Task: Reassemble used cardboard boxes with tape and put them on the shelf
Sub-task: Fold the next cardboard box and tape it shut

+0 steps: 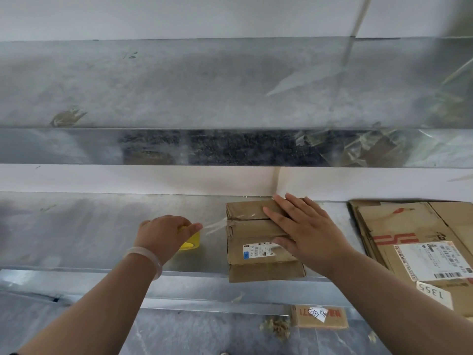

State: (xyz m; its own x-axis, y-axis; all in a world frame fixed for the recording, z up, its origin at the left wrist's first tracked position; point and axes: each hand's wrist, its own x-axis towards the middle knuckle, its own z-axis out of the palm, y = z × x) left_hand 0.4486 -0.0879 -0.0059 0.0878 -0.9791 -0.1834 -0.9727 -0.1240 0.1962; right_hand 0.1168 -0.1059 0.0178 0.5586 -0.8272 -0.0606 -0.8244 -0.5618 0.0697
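**On the metal shelf: tape drawn onto a small carton**

On the lower galvanised shelf [76, 239] sits a small brown cardboard box [256, 234], its front end jutting slightly over the shelf's front edge. The right hand [307, 231] lies flat on the box's top with fingers straight and spread, pressing down on the closed flaps. The left hand [163, 231], with a pale bangle [148, 260] on its wrist, has its fingers curled round a yellow roll of tape [190, 242] just to the left of the box. A strip of clear tape [215, 225] runs taut from the roll to the seam between the flaps.

A white shipping label [258, 251] with a blue square and barcodes is stuck on the box's top; its print is too small to read.

Right of the box lies a stack of flattened cartons [399, 226]. The top one bears a red striped logo and a barcode label, and a white sticker [432, 293] hand-marked "1355" sits at its near edge.

Below the shelf is another small box [320, 317] with red print and a white slip hand-marked "5301", the remaining digits unclear. Dry plant scraps [276, 327] lie beside it. An upper metal shelf [179, 93] spans the view above.
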